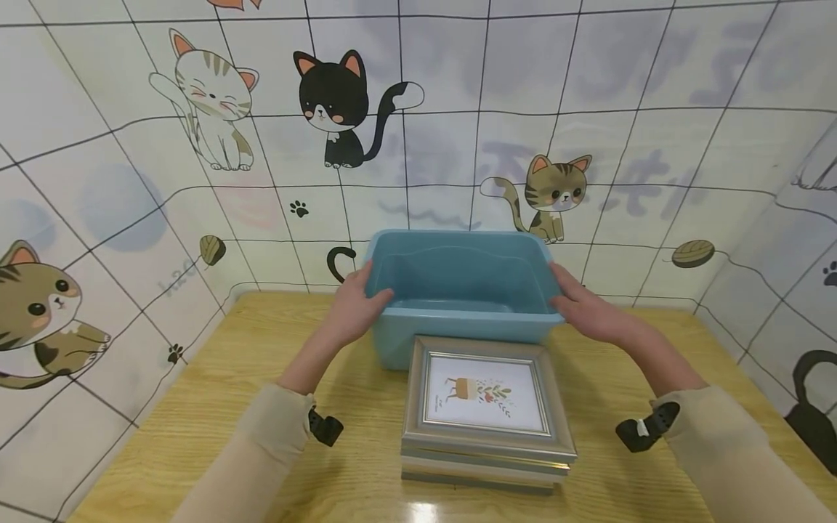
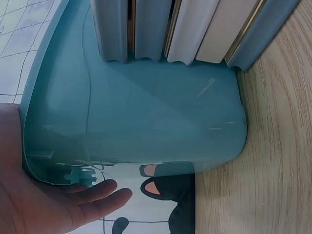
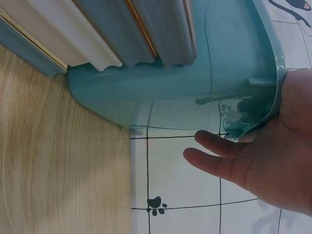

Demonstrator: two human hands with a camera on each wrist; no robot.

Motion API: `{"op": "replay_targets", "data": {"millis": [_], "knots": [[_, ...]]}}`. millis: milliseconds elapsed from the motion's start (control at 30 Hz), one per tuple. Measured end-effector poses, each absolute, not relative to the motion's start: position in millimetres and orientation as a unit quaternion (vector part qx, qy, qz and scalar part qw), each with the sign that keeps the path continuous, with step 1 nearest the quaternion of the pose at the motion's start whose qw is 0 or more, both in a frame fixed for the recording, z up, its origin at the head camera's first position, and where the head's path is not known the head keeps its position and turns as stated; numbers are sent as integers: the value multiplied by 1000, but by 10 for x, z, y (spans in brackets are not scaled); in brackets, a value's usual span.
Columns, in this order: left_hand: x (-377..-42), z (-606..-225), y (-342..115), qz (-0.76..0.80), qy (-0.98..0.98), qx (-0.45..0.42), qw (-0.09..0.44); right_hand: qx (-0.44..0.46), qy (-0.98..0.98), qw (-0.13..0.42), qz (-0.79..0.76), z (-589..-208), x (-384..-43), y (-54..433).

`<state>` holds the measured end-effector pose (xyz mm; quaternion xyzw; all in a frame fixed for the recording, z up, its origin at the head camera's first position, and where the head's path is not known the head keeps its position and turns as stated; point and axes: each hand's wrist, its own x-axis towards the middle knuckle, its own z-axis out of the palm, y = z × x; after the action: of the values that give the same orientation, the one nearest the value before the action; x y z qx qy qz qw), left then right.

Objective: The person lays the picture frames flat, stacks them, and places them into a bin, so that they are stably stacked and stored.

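A blue plastic storage bin (image 1: pixel 458 276), with nothing visible inside, stands upright on the wooden table. My left hand (image 1: pixel 356 309) grips its left rim, thumb over the edge and fingers along the outside. At the opposite side my right hand (image 1: pixel 591 312) holds the right rim in much the same way. In front of the bin lies a stack of picture frames (image 1: pixel 484 396); the top one is silver-beige with a deer and plant print. Both wrist views show the frames' edges (image 2: pixel 151 29) close against the bin's front wall (image 3: pixel 146 80).
The wooden table (image 1: pixel 261 327) reaches back to a wall covering (image 1: pixel 445 145) with black grid lines and cartoon cats. The same covering rises at the left and right sides. A small dark device (image 1: pixel 325 427) is strapped to each wrist below a beige sleeve.
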<state>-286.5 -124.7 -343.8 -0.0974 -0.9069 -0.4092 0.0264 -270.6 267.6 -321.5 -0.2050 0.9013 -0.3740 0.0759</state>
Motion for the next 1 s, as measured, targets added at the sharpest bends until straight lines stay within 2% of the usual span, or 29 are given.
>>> {"op": "replay_targets", "data": {"millis": [667, 767, 867, 1000], "knots": [[-2855, -3440, -1171, -402, -909, -107, 33, -193, 907, 74, -368, -3215, -2664, 2781], [-2799, -3423, -1155, -357, -924, -110, 82, -186, 913, 58, -359, -3210, -2602, 2800], [-2662, -3419, -1138, -293, -931, -121, 180, -177, 912, 19, -369, -3252, -2465, 2842], [-2285, -3443, -1137, -238, -905, -182, 303, -172, 901, -52, -394, -3357, -2201, 2894]]}}
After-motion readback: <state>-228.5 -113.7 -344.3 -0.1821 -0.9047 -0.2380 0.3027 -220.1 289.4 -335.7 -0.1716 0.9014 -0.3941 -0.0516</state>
